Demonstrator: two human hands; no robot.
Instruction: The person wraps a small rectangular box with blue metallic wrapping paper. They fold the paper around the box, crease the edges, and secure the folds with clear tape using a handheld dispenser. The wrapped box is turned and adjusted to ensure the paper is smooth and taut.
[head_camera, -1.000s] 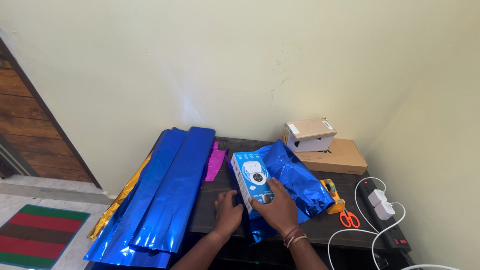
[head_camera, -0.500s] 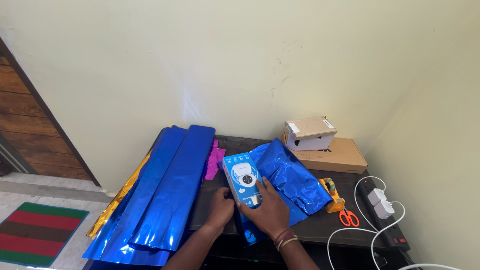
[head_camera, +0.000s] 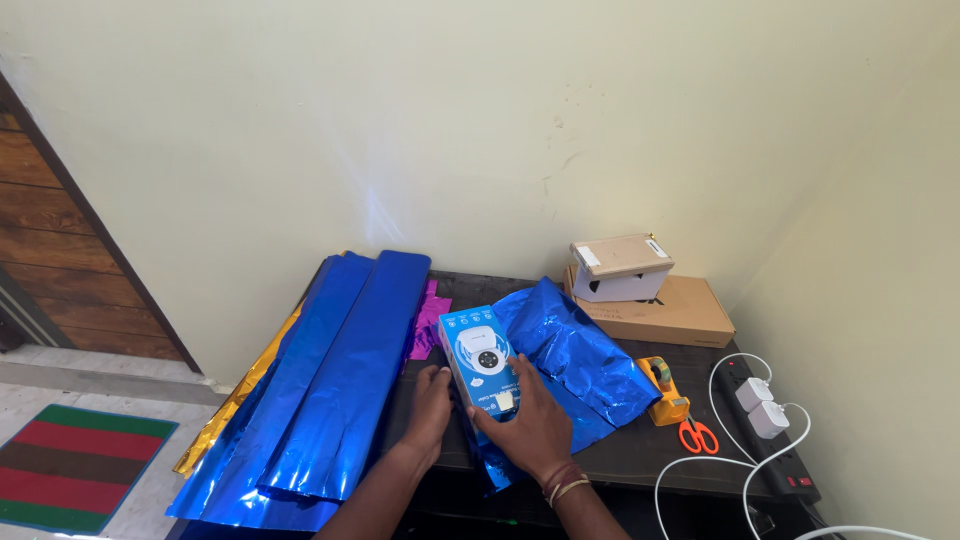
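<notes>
The blue and white carton (head_camera: 482, 361), a smooth rectangular box with a printed round white device on its top face, lay on a crinkled sheet of blue metallic foil (head_camera: 575, 355) on the dark table (head_camera: 640, 455). The right hand (head_camera: 527, 425) rested flat across the carton's near end, fingers (head_camera: 517, 375) spread narrow and pressing down on its top, not wrapped around it. The left hand (head_camera: 430, 403) stood against the carton's left side, fingers close together and touching the wall of the box; a closed grasp could not be confirmed. Foil showed beneath and just beyond the right fingertips, creased and highly reflective.

Left of the left fingers lay long folded blue foil sheets (head_camera: 335, 390), glossy, overhanging the table edge, with a gold foil sheet (head_camera: 240, 395) under them and a strip of magenta foil (head_camera: 428, 322) just past the fingertips. Well right of the right fingers sat a yellow tape dispenser (head_camera: 663, 391) and orange-handled scissors (head_camera: 698, 434), then a black power strip (head_camera: 775, 450) with two white adapters (head_camera: 760, 407) and white cables. Far beyond the fingers, a flat brown cardboard box (head_camera: 670, 312) carried a smaller tan and white box (head_camera: 620, 268).

The table stood in a corner of matte cream walls (head_camera: 480, 130). To the far left were wood panelling (head_camera: 50, 250), a pale tiled floor and a red and green striped mat (head_camera: 75, 470)
</notes>
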